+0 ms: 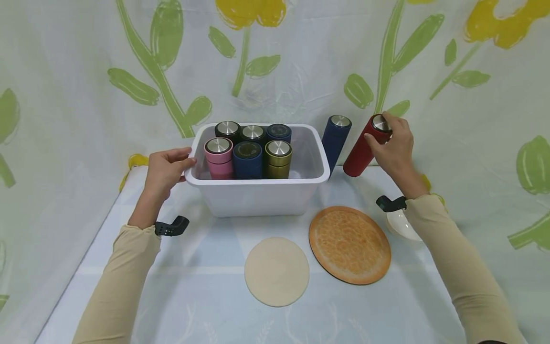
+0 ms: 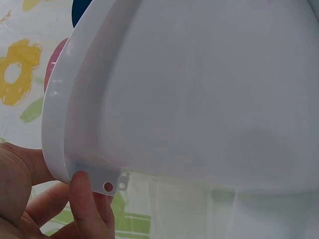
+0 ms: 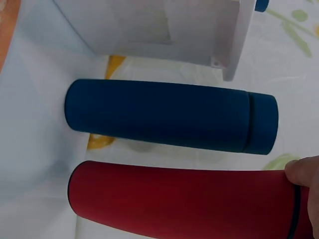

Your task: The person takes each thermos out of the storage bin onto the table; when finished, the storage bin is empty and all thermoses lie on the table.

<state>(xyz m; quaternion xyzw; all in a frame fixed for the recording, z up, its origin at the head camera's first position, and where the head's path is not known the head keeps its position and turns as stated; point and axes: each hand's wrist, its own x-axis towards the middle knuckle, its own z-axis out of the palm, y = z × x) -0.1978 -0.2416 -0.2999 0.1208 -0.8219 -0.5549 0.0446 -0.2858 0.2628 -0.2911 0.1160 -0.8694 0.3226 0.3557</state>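
Slanting down-left from right hand (image 1: pixel 394 149), red bottle (image 1: pixel 362 153) pinched near cap (image 1: pixel 380 123); blue bottle (image 1: pixel 334 139) between it and tub (image 1: pixel 258 199) gripped by left hand (image 1: pixel 164 170).

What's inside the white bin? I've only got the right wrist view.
Observer: Six flasks show in it, in two rows of three.
Operator: Anyone holding the bin?
Observer: Yes, the left hand grips its rim at the left end.
Operator: Anything on the table in front of it?
Observer: A pale round disc lies there, apart from the bin.
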